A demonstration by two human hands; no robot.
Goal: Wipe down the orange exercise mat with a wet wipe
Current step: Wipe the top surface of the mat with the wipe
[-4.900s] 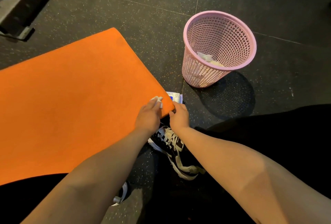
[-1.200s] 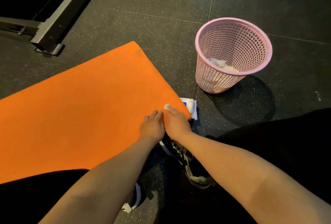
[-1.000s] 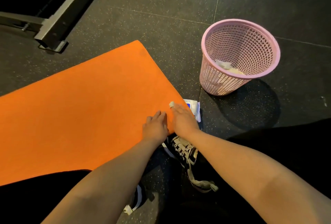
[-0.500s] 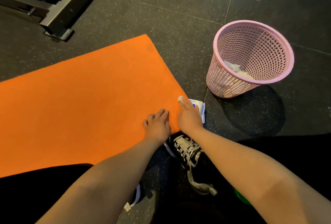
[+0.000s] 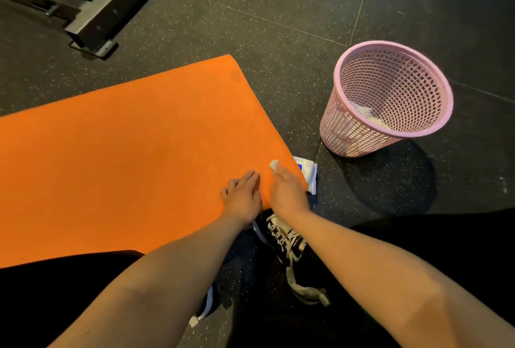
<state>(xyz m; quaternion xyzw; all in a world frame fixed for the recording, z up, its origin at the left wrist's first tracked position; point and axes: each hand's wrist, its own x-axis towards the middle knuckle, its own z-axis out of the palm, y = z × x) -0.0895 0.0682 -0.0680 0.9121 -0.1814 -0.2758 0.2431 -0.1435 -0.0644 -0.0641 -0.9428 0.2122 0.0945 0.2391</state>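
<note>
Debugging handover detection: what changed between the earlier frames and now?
The wet wipe went from the left hand to the right hand, which now presses it on the orange mat near its corner. The left hand now lies flat on the mat, holding nothing. Unchanged: mat, wipe packet, pink basket.

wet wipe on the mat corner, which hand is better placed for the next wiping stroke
Right. The wet wipe shows at the fingers of the right hand on the orange mat, so it can likely sweep at once. The left hand lies flat beside it, without a wipe.
</note>
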